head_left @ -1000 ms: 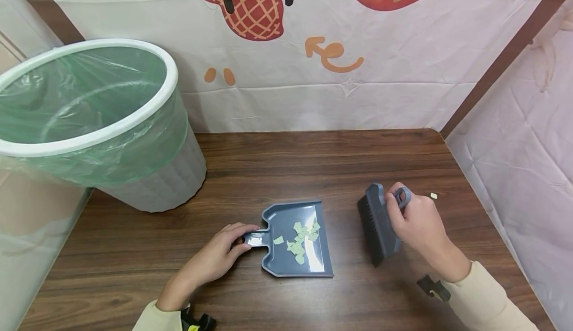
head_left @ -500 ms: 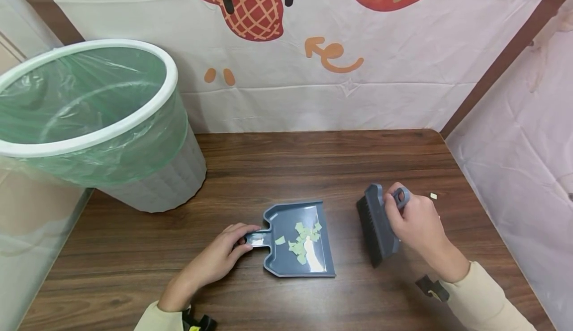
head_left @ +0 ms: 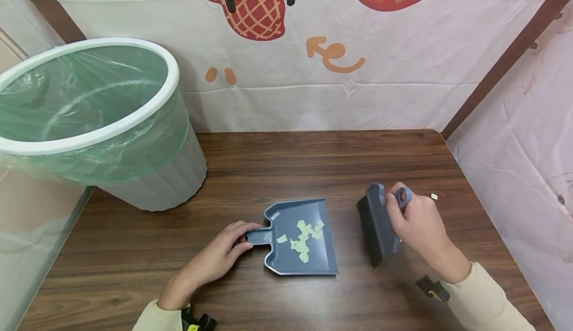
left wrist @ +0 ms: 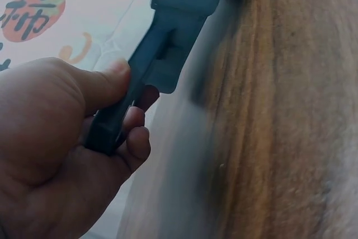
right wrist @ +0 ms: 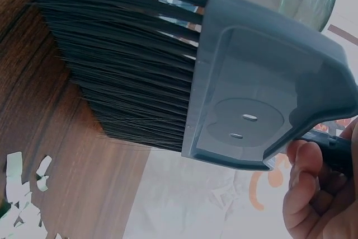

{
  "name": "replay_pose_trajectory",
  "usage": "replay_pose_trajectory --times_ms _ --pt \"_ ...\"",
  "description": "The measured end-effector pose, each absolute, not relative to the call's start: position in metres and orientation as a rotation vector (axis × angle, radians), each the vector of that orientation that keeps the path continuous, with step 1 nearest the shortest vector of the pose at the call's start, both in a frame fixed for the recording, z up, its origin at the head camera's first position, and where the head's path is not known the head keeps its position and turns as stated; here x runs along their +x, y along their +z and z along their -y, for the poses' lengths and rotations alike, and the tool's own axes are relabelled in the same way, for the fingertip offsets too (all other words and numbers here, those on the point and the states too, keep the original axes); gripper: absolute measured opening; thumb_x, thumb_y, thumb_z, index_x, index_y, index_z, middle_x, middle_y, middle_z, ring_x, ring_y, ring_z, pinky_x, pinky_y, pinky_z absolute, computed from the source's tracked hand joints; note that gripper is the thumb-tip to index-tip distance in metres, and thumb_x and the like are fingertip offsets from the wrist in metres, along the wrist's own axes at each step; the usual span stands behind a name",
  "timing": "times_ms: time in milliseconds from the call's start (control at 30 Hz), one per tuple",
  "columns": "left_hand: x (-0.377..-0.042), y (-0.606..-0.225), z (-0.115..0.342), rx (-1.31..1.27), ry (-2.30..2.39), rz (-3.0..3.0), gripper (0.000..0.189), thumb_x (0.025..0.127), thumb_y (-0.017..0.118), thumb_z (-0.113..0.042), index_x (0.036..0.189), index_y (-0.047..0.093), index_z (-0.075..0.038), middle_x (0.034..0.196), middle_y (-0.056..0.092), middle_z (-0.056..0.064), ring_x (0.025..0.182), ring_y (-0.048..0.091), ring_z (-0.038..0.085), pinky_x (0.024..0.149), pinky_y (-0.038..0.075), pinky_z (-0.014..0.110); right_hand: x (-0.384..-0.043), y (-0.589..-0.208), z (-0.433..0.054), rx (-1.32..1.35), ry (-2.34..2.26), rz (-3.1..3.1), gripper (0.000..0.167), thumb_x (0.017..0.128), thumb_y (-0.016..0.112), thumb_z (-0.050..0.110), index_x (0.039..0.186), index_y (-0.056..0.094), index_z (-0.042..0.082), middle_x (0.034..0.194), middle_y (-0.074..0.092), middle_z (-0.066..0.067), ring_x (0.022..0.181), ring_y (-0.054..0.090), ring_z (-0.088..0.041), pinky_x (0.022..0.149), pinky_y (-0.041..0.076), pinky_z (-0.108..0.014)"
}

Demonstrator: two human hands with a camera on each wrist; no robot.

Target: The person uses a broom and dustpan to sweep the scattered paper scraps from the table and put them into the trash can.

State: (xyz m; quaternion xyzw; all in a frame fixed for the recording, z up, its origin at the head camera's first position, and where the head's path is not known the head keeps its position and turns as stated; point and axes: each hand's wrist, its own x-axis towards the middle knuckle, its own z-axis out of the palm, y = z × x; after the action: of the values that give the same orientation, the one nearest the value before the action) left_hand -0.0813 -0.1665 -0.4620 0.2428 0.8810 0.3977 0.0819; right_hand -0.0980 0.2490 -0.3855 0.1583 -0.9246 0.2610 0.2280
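- One bin was cut off at left.
- Pale-green scraps overlapped uncountably in one dustpan over the worktop.
- Fingers of the left hand gripped its handle.
- Right of it, fingers of the right hand gripped one brush, part-hidden.

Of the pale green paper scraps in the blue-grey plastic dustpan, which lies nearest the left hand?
The lone pale green paper scrap towards the handle end of the dustpan; the others cluster together farther away.
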Motion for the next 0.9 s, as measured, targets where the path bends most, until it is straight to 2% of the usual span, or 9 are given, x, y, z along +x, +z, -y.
replay_pose_trajectory --times_ms 367,567,800,900 --pt "-0.081 -0.446 0.174 0.745 1.189 -2.662 0.037 0.100 0.063 -0.003 0.136 0.060 -0.005 0.109 0.059 -0.003 0.091 0.052 0.008 0.079 0.046 0.027 -0.099 -0.386 -0.249 0.429 0.710 2.535 0.010 0.092 0.059 0.004 0.083 0.060 0.008 0.054 0.040 0.011 0.047 0.037 -0.005 0.042 0.031 -0.023" --pt "-0.081 -0.436 0.182 0.752 1.184 -2.665 0.037 0.101 0.062 -0.006 0.138 0.059 -0.006 0.115 0.060 -0.002 0.093 0.052 0.009 0.078 0.046 0.027 -0.099 -0.384 -0.248 0.422 0.713 2.551 0.010 0.092 0.059 0.004 0.083 0.060 0.007 0.054 0.041 0.010 0.046 0.038 -0.004 0.042 0.032 -0.023" --pt "-0.084 -0.421 0.191 0.771 1.192 -2.670 0.037 0.101 0.061 -0.003 0.138 0.058 -0.004 0.109 0.057 0.000 0.085 0.050 0.008 0.071 0.045 0.025 -0.099 -0.383 -0.247 0.422 0.721 2.572 0.009 0.093 0.060 0.004 0.085 0.060 0.006 0.053 0.040 0.011 0.045 0.036 -0.003 0.040 0.030 -0.023" --pt "-0.086 -0.414 0.195 0.787 1.190 -2.682 0.038 0.101 0.061 -0.004 0.138 0.058 -0.005 0.112 0.059 0.001 0.086 0.051 0.008 0.072 0.046 0.025 -0.099 -0.383 -0.247 0.420 0.719 2.578 0.009 0.093 0.060 0.004 0.084 0.060 0.006 0.053 0.039 0.011 0.045 0.036 -0.003 0.040 0.029 -0.023"
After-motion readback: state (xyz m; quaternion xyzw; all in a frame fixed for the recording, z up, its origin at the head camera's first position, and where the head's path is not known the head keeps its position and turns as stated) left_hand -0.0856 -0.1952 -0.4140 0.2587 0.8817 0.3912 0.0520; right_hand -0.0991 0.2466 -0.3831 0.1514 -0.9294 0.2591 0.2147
